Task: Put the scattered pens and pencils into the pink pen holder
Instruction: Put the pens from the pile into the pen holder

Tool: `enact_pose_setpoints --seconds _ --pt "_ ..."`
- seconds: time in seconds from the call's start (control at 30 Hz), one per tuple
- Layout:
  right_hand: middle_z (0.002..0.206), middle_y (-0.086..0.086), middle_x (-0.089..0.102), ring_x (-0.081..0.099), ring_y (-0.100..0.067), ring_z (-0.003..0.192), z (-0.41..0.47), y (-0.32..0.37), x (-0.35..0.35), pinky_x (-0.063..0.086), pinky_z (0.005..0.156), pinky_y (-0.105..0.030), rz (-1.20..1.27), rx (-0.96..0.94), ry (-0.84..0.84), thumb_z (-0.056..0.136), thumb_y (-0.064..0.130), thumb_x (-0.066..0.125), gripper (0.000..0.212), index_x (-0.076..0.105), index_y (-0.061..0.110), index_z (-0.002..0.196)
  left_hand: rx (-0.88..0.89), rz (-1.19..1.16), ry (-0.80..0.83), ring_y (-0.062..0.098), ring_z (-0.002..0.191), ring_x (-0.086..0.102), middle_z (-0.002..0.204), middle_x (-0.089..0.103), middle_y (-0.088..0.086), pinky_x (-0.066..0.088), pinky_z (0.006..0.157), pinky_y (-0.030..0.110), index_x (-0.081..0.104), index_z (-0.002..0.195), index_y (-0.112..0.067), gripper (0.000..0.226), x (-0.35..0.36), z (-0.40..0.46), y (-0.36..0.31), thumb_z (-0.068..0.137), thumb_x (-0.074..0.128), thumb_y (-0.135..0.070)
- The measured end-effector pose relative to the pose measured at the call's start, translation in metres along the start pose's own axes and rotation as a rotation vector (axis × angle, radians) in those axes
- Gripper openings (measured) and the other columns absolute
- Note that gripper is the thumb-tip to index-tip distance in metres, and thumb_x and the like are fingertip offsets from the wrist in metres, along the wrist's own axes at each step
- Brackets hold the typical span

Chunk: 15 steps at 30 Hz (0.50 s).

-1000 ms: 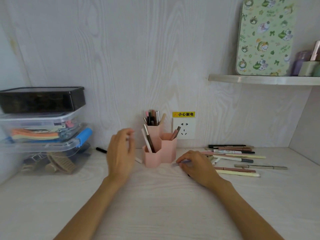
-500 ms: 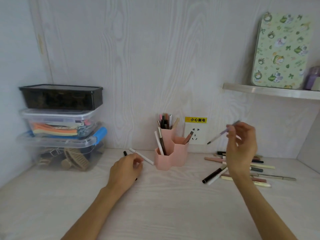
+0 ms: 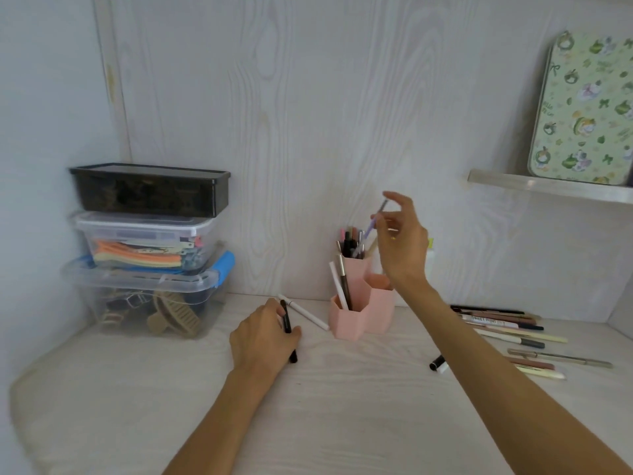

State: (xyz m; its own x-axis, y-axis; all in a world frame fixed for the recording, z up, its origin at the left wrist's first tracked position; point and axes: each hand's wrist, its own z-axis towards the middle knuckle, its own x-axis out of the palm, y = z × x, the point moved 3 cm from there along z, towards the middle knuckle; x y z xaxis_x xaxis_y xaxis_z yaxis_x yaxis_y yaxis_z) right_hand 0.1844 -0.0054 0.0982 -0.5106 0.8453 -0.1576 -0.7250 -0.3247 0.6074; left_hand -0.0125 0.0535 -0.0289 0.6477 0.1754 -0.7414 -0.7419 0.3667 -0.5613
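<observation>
My right hand is raised above the pink pen holder, pinching a lilac pen whose lower end dips among the pens standing in the tall back compartment. My left hand rests on the pale desk left of the holder, fingers curled round a black pen, just beside a white pen lying flat. I see more loose pens spread on the desk to the right, stacked storage boxes at the left wall and a patterned green tin on the shelf.
</observation>
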Motion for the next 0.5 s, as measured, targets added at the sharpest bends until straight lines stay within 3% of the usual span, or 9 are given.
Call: enact_pose_setpoints --seconds 0.07,0.13,0.23,0.4,0.5 --pt "0.092 0.001 0.072 0.064 -0.019 0.076 -0.004 -0.006 0.011 0.052 0.068 -0.034 -0.19 -0.022 0.14 0.091 0.014 0.054 0.031 0.053 0.024 0.121 -0.021 0.016 0.02 0.018 0.094 0.062 0.099 0.066 -0.007 0.041 0.071 0.027 0.053 0.109 -0.026 0.037 0.001 0.002 0.001 0.08 0.062 -0.046" --pt "0.097 0.003 0.072 0.061 -0.021 0.087 -0.01 -0.01 0.018 0.048 0.07 -0.035 -0.338 -0.072 0.239 0.091 0.018 0.055 0.026 0.059 0.025 0.116 -0.027 0.027 0.031 0.019 0.096 0.062 0.101 0.066 -0.005 0.043 0.074 0.029 0.053 0.111 -0.026 0.038 0.001 0.003 0.002 0.081 0.061 -0.046" --pt "0.108 -0.002 0.07 0.053 -0.026 0.109 -0.016 -0.015 0.024 0.043 0.09 -0.039 -0.452 -0.177 0.321 0.092 0.02 0.054 0.024 0.067 0.02 0.112 -0.03 0.041 0.032 0.02 0.097 0.062 0.102 0.066 -0.004 0.044 0.076 0.029 0.054 0.112 -0.025 0.036 0.001 0.003 0.002 0.083 0.06 -0.044" --pt "0.127 -0.003 0.057 0.043 -0.025 0.123 -0.014 -0.014 0.022 0.033 0.1 -0.036 -0.559 -0.177 0.352 0.093 0.026 0.052 0.034 0.057 0.017 0.125 -0.04 0.113 0.015 0.02 0.093 0.061 0.1 0.066 -0.002 0.039 0.069 0.027 0.059 0.102 -0.022 0.027 -0.003 0.004 0.005 0.084 0.058 -0.042" --pt "0.116 -0.004 0.062 0.051 -0.027 0.114 -0.026 0.007 0.019 0.039 0.092 -0.038 -0.499 -0.305 0.272 0.088 0.02 0.059 0.03 0.06 0.014 0.117 -0.053 0.166 0.02 0.02 0.089 0.061 0.095 0.065 -0.001 0.039 0.066 0.027 0.06 0.093 -0.021 0.021 -0.007 0.008 0.009 0.085 0.056 -0.04"
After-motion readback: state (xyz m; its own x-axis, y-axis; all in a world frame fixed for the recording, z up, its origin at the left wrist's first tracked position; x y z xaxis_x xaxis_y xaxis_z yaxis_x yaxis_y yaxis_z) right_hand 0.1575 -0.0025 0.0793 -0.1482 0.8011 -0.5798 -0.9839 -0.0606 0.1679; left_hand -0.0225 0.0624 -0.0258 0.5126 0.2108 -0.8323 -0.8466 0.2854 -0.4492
